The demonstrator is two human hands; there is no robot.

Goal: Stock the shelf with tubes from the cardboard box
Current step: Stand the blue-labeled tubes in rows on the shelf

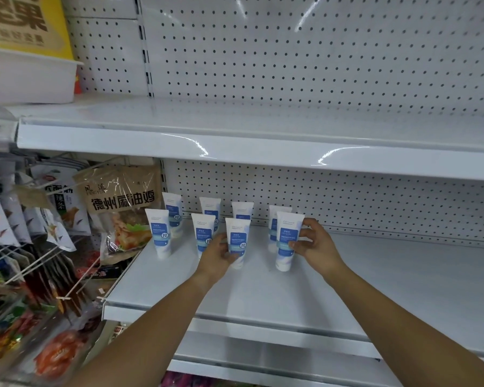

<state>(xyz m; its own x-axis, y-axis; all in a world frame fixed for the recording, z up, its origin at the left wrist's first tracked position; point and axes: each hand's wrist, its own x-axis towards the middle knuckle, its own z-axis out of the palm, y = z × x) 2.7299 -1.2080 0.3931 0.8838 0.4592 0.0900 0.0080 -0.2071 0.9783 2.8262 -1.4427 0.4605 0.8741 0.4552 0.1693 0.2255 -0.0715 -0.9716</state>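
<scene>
Several white tubes with blue labels stand cap-down in two rows on the white shelf [375, 275]. My left hand [217, 254] grips the front-row tube [237, 241] near the middle, fingers curled round its lower part. My right hand [315, 244] pinches the rightmost front tube [287, 241] from its right side, thumb and fingers on its edge. Both tubes stand upright on the shelf. More tubes [160, 236] stand to the left and behind. The cardboard box is not in view.
An upper shelf [235, 146] overhangs the tubes. Pegboard backs both shelves. Left of the shelf hang snack bags [123, 208] on wire hooks. The shelf stretches bare to the right of my right hand. A white bin [25, 76] sits top left.
</scene>
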